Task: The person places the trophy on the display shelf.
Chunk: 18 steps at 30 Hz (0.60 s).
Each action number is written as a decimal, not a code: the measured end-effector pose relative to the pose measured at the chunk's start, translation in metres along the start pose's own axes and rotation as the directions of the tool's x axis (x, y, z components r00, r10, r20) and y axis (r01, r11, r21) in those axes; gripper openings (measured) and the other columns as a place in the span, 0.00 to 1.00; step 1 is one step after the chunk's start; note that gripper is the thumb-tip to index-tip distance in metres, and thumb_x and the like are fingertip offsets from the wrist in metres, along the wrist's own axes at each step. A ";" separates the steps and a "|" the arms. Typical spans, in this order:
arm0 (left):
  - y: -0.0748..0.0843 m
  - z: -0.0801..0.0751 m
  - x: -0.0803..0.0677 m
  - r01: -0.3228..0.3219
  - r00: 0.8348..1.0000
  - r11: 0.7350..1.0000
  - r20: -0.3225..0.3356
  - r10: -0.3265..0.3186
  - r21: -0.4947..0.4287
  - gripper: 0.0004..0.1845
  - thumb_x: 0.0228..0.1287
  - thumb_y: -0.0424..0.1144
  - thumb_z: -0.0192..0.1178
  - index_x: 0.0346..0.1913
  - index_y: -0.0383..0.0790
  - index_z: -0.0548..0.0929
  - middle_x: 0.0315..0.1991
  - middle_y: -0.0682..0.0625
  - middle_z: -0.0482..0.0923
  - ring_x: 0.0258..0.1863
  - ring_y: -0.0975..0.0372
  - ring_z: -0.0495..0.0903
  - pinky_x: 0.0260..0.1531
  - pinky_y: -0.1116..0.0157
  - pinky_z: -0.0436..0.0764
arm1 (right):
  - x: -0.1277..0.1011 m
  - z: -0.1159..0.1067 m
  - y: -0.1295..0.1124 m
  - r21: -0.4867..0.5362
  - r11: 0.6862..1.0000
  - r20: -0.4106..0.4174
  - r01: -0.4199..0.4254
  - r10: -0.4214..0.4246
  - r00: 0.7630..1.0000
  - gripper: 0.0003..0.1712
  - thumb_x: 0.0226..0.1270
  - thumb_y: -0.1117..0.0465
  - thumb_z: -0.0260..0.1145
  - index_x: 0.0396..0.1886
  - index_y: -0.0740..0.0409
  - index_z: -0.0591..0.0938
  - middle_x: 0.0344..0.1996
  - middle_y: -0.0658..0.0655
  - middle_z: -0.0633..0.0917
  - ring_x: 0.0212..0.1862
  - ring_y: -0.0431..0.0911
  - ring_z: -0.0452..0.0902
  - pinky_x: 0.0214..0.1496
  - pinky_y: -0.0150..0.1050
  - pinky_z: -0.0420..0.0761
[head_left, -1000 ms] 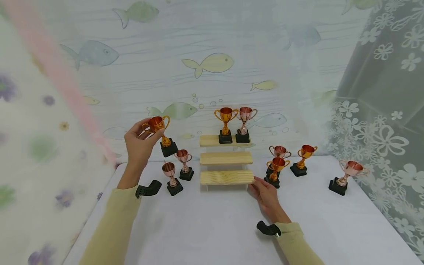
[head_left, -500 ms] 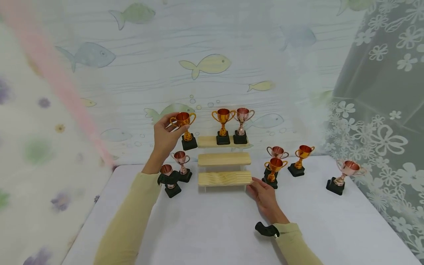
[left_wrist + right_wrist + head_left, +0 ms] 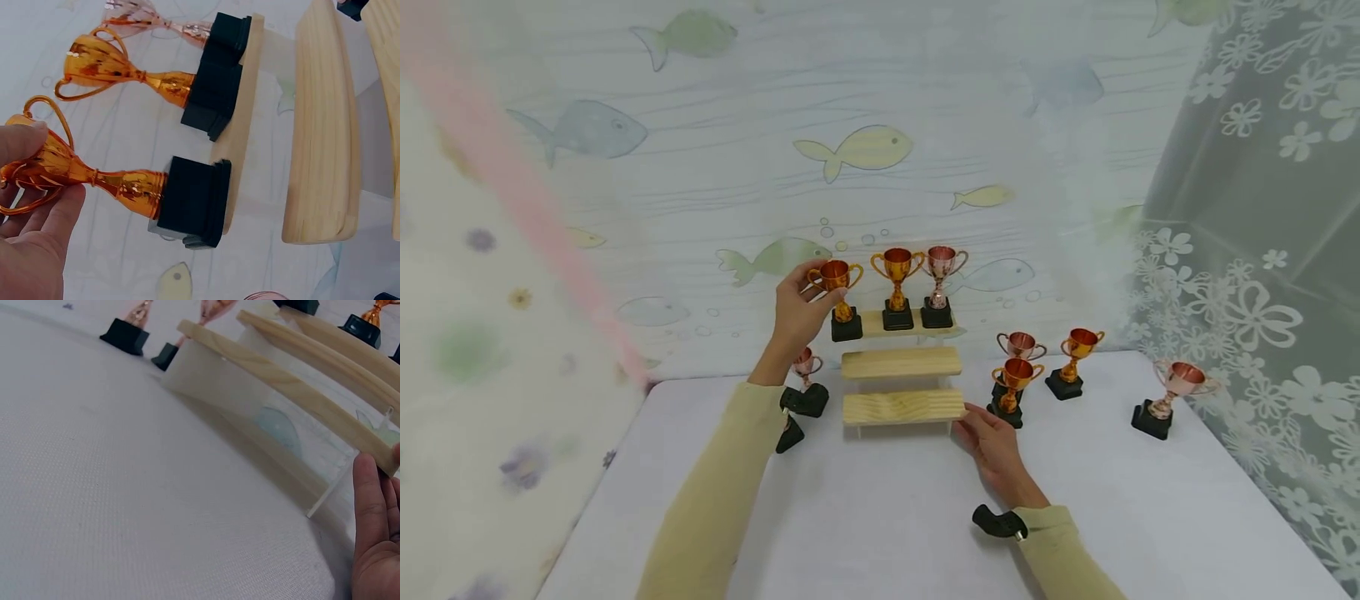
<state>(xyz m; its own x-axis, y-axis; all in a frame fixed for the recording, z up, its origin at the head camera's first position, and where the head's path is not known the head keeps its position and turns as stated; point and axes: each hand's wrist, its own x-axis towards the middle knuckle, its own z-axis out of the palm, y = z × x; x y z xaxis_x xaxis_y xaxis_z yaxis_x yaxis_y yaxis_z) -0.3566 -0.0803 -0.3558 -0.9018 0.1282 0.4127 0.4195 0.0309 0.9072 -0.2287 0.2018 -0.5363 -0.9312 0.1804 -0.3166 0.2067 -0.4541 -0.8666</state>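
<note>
— Since a second ago the left hand has carried the gold trophy from out left of the wooden stand in to its top step; the black base now sits at that step's left end.

— Fully on?

— Not quite. In the left wrist view the base overhangs the end of the top step. Thumb and fingers pinch the cup, so it's held, but let go now and I think it could tip off the left end.

— And nearer, at the stand's front?

— The right hand lies with relaxed fingers against the bottom step's right corner, holding nothing. If it shoves, the whole stand may shift.

— Further back?

— Just right of the held one on the top step stand another gold trophy and a rose trophy. A careless nudge rightward could knock them over like dominoes.
</note>
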 end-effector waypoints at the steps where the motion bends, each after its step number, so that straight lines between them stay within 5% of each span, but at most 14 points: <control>1: -0.001 0.001 0.001 0.002 1.000 1.000 -0.001 -0.002 -0.002 0.29 0.65 0.27 0.66 0.68 0.34 0.73 0.60 0.34 0.75 0.60 0.45 0.81 0.44 0.73 0.86 | 0.000 0.000 0.000 0.004 1.000 -0.001 -0.001 0.001 1.000 0.26 0.79 0.66 0.56 0.72 0.69 0.69 0.61 0.60 0.77 0.48 0.37 0.83 0.56 0.30 0.84; 18: -0.004 0.016 0.008 0.015 0.999 0.999 -0.028 -0.016 -0.050 0.30 0.66 0.27 0.66 0.70 0.36 0.71 0.62 0.34 0.74 0.58 0.45 0.80 0.42 0.74 0.85 | -0.001 0.000 0.000 0.009 1.000 0.000 0.003 -0.003 1.000 0.26 0.79 0.64 0.57 0.72 0.68 0.69 0.62 0.61 0.78 0.50 0.38 0.83 0.56 0.31 0.84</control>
<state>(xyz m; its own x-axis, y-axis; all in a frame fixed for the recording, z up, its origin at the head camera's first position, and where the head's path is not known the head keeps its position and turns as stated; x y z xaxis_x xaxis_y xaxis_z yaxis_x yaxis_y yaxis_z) -0.3639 -0.0632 -0.3571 -0.9112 0.0994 0.3998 0.4003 -0.0164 0.9162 -0.2279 0.2017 -0.5358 -0.9317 0.1820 -0.3142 0.2011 -0.4618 -0.8639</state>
